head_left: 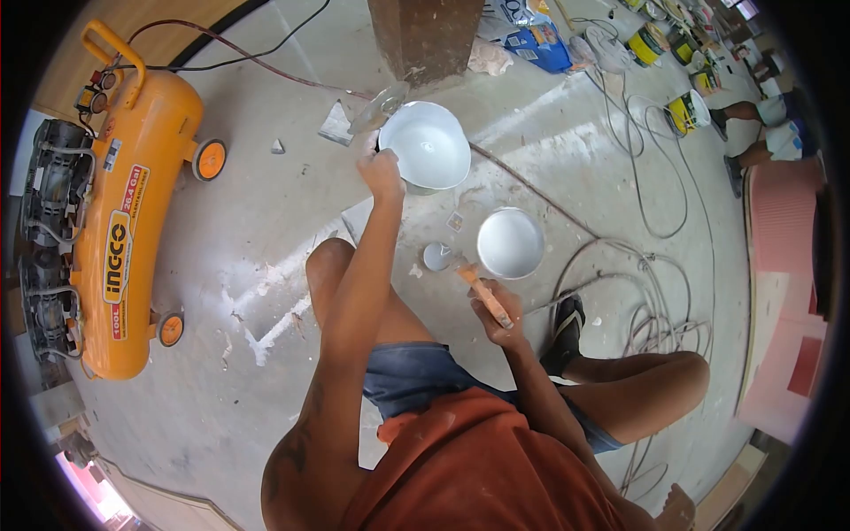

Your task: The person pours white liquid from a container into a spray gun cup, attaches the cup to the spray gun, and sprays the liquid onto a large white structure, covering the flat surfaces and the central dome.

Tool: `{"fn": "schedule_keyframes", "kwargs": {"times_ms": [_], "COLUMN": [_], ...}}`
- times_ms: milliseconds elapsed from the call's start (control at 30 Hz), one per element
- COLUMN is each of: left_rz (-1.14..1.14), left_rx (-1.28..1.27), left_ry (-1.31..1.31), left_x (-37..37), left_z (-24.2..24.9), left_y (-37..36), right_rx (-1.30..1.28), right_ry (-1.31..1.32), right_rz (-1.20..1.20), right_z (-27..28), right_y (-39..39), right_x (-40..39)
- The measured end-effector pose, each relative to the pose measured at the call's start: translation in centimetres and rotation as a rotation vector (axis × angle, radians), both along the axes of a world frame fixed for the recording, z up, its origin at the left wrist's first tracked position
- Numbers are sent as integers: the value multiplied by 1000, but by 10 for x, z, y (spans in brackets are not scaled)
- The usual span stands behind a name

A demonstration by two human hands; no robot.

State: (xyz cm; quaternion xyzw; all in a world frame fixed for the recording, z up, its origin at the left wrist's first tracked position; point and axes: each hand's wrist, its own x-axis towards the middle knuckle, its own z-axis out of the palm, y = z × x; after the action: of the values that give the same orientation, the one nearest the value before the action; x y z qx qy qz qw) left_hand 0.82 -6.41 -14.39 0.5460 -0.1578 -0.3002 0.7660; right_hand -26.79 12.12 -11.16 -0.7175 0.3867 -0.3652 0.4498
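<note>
My left hand (382, 173) is closed on the left rim of a large bucket (427, 146) with white paint inside. A lid (379, 108) stands tilted against the bucket's upper left rim. In my right hand (498, 311) is a paintbrush (484, 294) with a wooden handle, its bristles pointing up and left. Just above the brush sits a smaller round container (511, 242), white inside. A small cup (437, 257) of grey-white stuff stands on the floor left of it, close to the bristles.
An orange air compressor (146, 221) stands at the left. Hoses (651, 301) lie coiled at the right. A brown post (425, 40) rises behind the bucket. Paint buckets (648, 42) stand at the upper right, near another person's legs (753, 111).
</note>
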Motion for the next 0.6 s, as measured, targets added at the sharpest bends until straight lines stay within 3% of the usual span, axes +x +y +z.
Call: {"fn": "schedule_keyframes", "kwargs": {"times_ms": [67, 300, 400, 467, 500, 533, 600], "left_rz": [29, -43, -163, -89, -5, 83, 114], "left_rx": [-27, 49, 17, 94, 98, 101, 522], "left_ry": [71, 173, 9, -430, -200, 32, -79], "left_x": [3, 12, 9, -6, -18, -28, -31], "left_z": [-39, -56, -66, -55, -60, -76, -161], "left_y": [-9, -23, -14, 1, 17, 37, 74], "right_rx": [-2, 0, -35, -21, -27, -38, -59], "right_ry": [-8, 33, 75, 80, 87, 122, 100], "right_rz": [-65, -144, -192, -205, -216, -225, -243], "right_z": [4, 22, 29, 33, 34, 34, 34], "right_y": [0, -4, -5, -6, -6, -6, -9], "right_x": [-6, -23, -27, -29, -30, -32, -36]}}
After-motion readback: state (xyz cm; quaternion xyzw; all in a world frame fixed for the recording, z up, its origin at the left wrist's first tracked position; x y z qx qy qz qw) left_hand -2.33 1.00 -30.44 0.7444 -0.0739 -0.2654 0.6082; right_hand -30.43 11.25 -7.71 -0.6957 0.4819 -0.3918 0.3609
